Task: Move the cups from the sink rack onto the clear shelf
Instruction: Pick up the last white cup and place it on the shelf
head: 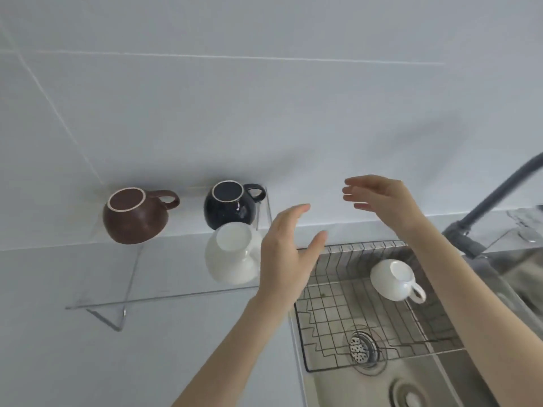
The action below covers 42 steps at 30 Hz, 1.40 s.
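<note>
Three cups stand upside down on the clear shelf (164,298): a brown cup (135,215) at the left, a dark blue cup (232,207) behind, and a white cup (232,257) in front of it. One more white cup (393,279) lies tilted in the wire sink rack (338,315), handle to the right. My left hand (286,254) hovers open just right of the shelf's white cup, not touching it. My right hand (379,198) is open in the air above the rack, holding nothing.
The rack sits in a steel sink (382,386) with a drain strainer (363,348) below it. A dark grey tap (484,210) rises at the right. A white tiled wall (264,98) stands behind, and a grey counter (88,362) lies under the shelf.
</note>
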Each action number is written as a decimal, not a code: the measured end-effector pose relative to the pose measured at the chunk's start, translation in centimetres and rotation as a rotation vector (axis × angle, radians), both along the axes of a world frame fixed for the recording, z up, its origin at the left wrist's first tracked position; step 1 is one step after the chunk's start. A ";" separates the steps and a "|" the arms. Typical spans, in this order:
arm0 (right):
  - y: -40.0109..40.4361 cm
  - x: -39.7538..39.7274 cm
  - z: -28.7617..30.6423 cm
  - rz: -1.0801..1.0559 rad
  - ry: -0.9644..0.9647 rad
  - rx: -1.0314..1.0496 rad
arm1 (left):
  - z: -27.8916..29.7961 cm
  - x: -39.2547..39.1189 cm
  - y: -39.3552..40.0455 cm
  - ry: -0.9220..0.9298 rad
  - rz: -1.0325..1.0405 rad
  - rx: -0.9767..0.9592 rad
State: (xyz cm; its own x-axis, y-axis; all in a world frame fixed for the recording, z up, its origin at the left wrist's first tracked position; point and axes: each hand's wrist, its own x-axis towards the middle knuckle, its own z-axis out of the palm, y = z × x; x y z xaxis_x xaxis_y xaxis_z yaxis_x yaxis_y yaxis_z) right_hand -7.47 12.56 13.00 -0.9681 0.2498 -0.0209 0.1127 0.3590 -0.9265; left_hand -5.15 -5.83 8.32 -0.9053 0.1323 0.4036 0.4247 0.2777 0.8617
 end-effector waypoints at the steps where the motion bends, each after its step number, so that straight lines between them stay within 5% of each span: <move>1: 2.2 1.1 -1.3 -0.061 -0.038 0.000 | -1.1 0.5 1.6 -0.049 -0.071 -0.004; 6: 11.0 6.3 -10.0 -0.374 -0.243 0.072 | -7.1 1.7 9.0 -0.360 -0.323 -0.071; 12: 15.4 9.8 -18.6 -0.478 -0.426 0.156 | -13.6 0.9 15.9 -0.612 -0.463 -0.273; 22: 16.6 9.5 -23.0 -0.448 -0.446 0.221 | -18.4 -1.4 21.1 -0.715 -0.560 -0.427; 30: 17.5 9.0 -23.6 -0.488 -0.456 0.231 | -19.2 -1.2 21.9 -0.872 -0.585 -0.334; 37: 15.5 9.5 -19.9 -0.452 -0.343 0.164 | -16.0 -1.6 19.5 -0.750 -0.520 -0.318; 42: 11.7 8.7 -13.4 -0.381 -0.148 0.125 | -9.7 -1.4 15.3 -0.446 -0.345 -0.249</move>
